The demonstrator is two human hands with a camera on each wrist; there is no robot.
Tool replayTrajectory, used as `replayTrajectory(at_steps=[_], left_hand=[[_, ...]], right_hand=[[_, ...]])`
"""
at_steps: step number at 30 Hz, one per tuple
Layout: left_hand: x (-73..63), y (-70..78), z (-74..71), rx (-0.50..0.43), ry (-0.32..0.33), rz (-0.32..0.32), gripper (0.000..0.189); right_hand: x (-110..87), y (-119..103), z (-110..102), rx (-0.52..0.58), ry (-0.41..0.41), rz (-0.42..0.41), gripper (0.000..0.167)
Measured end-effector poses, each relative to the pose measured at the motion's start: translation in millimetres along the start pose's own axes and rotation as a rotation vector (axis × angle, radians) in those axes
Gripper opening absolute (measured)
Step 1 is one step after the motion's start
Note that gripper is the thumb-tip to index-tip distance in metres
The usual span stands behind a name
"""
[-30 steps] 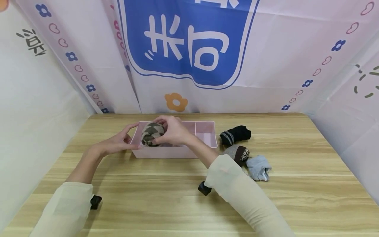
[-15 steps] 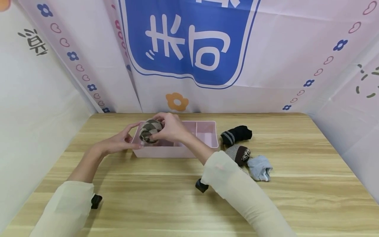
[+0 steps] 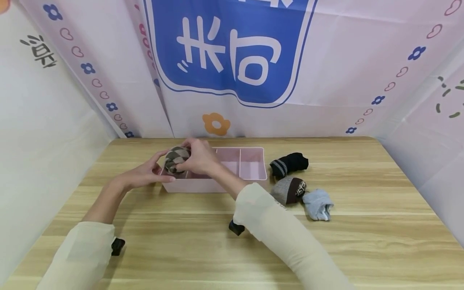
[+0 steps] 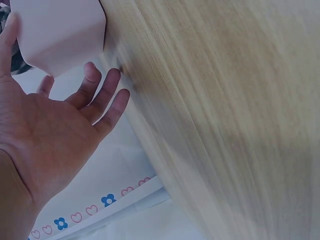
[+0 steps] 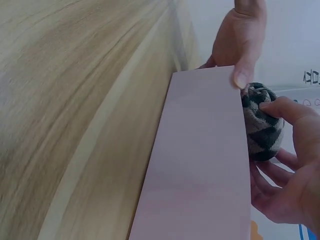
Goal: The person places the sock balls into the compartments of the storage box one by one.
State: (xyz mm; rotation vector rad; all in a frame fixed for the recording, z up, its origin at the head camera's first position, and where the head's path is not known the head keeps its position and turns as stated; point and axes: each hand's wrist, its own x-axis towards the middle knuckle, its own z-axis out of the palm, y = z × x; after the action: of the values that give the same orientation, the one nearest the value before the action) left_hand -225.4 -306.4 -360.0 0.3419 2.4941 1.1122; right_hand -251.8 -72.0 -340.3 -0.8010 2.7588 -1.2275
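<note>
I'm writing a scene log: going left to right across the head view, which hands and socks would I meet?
Left hand, checkered rolled sock, right hand, black rolled sock, light-blue sock. I omit the gray-and-brown sock, which overlaps the black one's span.

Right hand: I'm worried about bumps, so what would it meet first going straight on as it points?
Probably the left hand touching the pink divided box; the checkered sock in the right hand would lead. Height is unclear; it might pass above.

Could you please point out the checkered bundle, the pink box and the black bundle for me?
Checkered bundle (image 3: pixel 175 156), head view: its patterned side.
Pink box (image 3: pixel 197 186), head view: its front wall.
Black bundle (image 3: pixel 291 163), head view: its plain middle.
</note>
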Motion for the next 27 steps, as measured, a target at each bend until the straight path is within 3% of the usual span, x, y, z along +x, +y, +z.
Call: replayTrajectory(at_steps=[8,14,22,27], left_hand=[[-0.8,-1.3,-0.4,0.000,-0.014,-0.001,0.102],[-1.0,-1.2,-1.2,0.005,-0.023,-0.019,0.104],[-1.6,-0.3,-0.9,0.012,-0.032,-0.023,0.104],[-2.4,0.8,-0.4,0.015,-0.024,-0.020,0.104]], right_hand=[[3.2,-1,12,-0.115,-0.089,-0.008,0.055],[3.5,2,19,-0.212,-0.097,-0.036,0.044],[3.5,4,18,-0.178,-0.104,-0.035,0.054],[2.8,12,13,-0.096,-0.142,-0.105,0.054]])
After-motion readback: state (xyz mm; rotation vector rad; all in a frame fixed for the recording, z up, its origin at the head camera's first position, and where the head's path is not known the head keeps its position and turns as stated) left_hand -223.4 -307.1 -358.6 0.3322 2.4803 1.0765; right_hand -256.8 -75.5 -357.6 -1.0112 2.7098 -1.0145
